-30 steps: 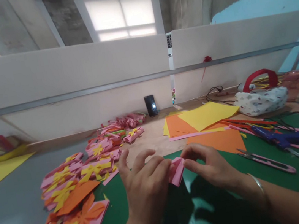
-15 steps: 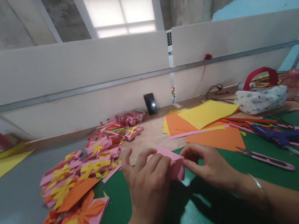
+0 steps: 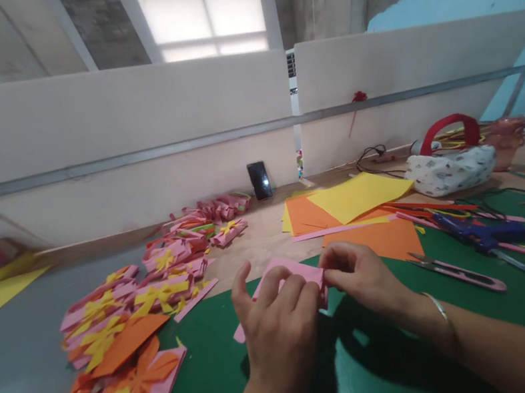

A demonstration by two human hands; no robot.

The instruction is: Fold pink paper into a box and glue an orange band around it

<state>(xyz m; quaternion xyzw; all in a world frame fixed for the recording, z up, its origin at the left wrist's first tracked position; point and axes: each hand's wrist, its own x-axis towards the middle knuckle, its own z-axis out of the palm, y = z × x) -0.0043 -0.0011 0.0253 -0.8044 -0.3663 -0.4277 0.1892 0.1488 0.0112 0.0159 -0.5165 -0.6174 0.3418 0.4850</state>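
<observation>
Between my hands is a folded piece of pink paper [image 3: 310, 272], held just above the green mat [image 3: 213, 374]. My left hand [image 3: 277, 309] lies across it from the near side, its fingers bent over the paper and hiding much of it. One pink end sticks out left of that hand. At the paper's right edge, my right hand [image 3: 357, 274] pinches a corner between thumb and forefinger. A bracelet [image 3: 440, 314] circles the right wrist.
Several pink paper pieces with yellow bows [image 3: 158, 296] and orange cutouts [image 3: 133, 382] lie left. Yellow sheets [image 3: 364, 195] and orange sheets [image 3: 377, 242] lie behind. Scissors [image 3: 459, 273], a blue glue gun [image 3: 482, 232] and cords are right. A phone [image 3: 260, 181] leans on the partition.
Both hands stay on the pink paper. The left hand has shifted slightly right, and a pink end now shows at its left. The whole view has moved a little.
</observation>
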